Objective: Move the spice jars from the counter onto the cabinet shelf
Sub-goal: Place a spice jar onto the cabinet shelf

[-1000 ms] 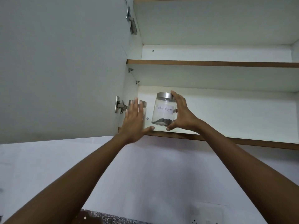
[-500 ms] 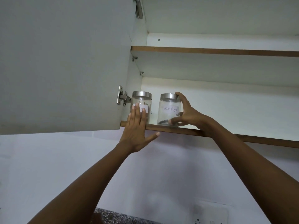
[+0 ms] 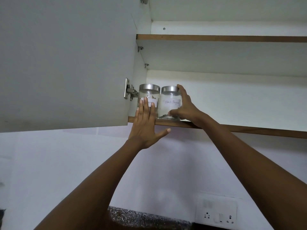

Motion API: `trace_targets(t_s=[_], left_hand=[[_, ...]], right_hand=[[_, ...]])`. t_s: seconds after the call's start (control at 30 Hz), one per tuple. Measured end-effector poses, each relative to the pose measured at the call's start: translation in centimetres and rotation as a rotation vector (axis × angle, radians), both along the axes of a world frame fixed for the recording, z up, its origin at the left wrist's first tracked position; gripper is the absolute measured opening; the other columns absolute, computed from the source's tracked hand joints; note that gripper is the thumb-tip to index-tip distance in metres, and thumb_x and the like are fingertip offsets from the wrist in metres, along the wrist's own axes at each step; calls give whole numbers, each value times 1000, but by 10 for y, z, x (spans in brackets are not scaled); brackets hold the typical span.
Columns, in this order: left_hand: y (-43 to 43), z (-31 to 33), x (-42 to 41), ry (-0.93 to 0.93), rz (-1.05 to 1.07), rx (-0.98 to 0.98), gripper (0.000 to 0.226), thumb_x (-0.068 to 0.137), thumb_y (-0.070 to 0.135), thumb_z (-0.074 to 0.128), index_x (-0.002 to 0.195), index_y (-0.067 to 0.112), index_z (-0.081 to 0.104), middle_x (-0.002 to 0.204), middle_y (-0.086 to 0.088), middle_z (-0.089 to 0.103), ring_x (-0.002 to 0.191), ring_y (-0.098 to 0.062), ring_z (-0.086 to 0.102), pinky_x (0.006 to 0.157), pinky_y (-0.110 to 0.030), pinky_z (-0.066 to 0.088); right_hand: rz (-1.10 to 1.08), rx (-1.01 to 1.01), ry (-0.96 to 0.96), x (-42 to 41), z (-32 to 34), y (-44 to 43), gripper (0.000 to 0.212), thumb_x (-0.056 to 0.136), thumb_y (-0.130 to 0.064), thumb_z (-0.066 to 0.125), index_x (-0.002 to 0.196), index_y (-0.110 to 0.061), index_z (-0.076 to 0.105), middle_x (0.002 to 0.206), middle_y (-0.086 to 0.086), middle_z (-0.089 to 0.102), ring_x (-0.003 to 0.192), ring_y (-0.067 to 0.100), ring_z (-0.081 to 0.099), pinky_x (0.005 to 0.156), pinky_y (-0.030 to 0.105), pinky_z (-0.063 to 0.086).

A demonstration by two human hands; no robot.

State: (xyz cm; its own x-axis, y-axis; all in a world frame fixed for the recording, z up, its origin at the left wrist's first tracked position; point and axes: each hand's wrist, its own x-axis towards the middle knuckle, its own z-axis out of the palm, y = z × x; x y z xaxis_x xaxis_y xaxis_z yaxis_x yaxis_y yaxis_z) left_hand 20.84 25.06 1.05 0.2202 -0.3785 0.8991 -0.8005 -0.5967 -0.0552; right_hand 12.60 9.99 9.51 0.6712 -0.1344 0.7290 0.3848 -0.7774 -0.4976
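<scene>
Two clear glass spice jars with steel lids stand side by side at the left end of the lower cabinet shelf (image 3: 249,130). The right one is the Black Pepper jar (image 3: 169,103), with dark peppercorns at its bottom. My right hand (image 3: 184,108) wraps its right side, fingers on the lid rim and thumb at the base. The left jar (image 3: 148,95) has a white label partly hidden by my left hand (image 3: 146,125), whose flat, spread fingers press against its front.
The open cabinet door (image 3: 66,63) hangs at left on a steel hinge (image 3: 129,90). An upper shelf (image 3: 216,38) runs above. A wall socket plate (image 3: 217,211) and a strip of speckled counter (image 3: 141,218) lie below.
My right hand has set the Black Pepper jar down on the shelf and slid it left against the other jar. My left hand stayed flat on the left jar.
</scene>
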Motion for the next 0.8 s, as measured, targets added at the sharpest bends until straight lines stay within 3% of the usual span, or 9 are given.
trace_targets(t_s=[0.13, 0.23, 0.3, 0.4, 0.53, 0.67, 0.73, 0.8], left_hand=[[0, -1, 2, -21, -14, -8, 110, 73, 85, 10, 147, 7, -11, 152, -18, -25, 139, -28, -29, 110, -31, -23], [1, 1, 3, -32, -41, 0, 109, 73, 85, 10, 147, 8, -11, 152, -18, -25, 137, -26, -32, 110, -32, -22], [5, 1, -2, 16, -99, -13, 105, 75, 82, 14, 147, 11, -13, 153, -14, -25, 136, -22, -34, 112, -36, -18], [6, -6, -27, 26, -180, -90, 86, 85, 66, 17, 149, 12, -2, 157, -9, -14, 142, -21, -20, 116, -40, -6], [0, -35, -80, -32, -388, -79, 67, 93, 53, 24, 148, 14, 24, 157, -4, 15, 145, -19, 5, 117, -37, 4], [-3, -75, -131, -15, -588, -61, 52, 94, 44, 34, 136, 15, 46, 142, -1, 46, 134, -17, 37, 111, -36, 23], [-6, -103, -159, 49, -694, -42, 49, 93, 42, 38, 134, 17, 49, 138, 0, 51, 130, -15, 42, 109, -33, 25], [-10, -137, -189, 129, -791, -1, 48, 93, 43, 39, 134, 19, 49, 139, 2, 50, 131, -13, 40, 110, -31, 22]], right_hand=[[-11, -4, -6, -1, -7, 4, 112, 69, -9, 72, 147, -34, -5, 148, 4, 14, 131, 30, 33, 104, 50, 39], [-58, 60, -35, -10, -12, 6, 117, 71, -12, 76, 147, -31, -12, 152, 4, 0, 136, 27, 25, 108, 40, 34], [-117, 116, -85, -23, -20, 11, 111, 73, -15, 75, 148, -29, -5, 151, 2, -1, 134, 28, 29, 105, 37, 37], [-153, 135, -128, -54, -39, 22, 96, 75, -18, 74, 147, -28, 10, 149, 0, 7, 133, 25, 30, 105, 40, 38], [-202, 100, -112, -106, -77, 35, 80, 79, -13, 71, 143, -25, 25, 144, 0, 19, 128, 17, 35, 91, 23, 40], [-231, 82, -8, -166, -127, 38, 75, 82, -20, 68, 144, -27, 26, 145, -5, 25, 121, 12, 42, 75, 0, 38], [-255, 78, 53, -200, -155, 38, 73, 84, -22, 67, 144, -28, 26, 143, -6, 30, 121, 10, 43, 71, -8, 33], [-276, 90, 138, -239, -186, 38, 73, 84, -24, 66, 143, -31, 24, 142, -8, 32, 120, 7, 43, 76, -7, 33]])
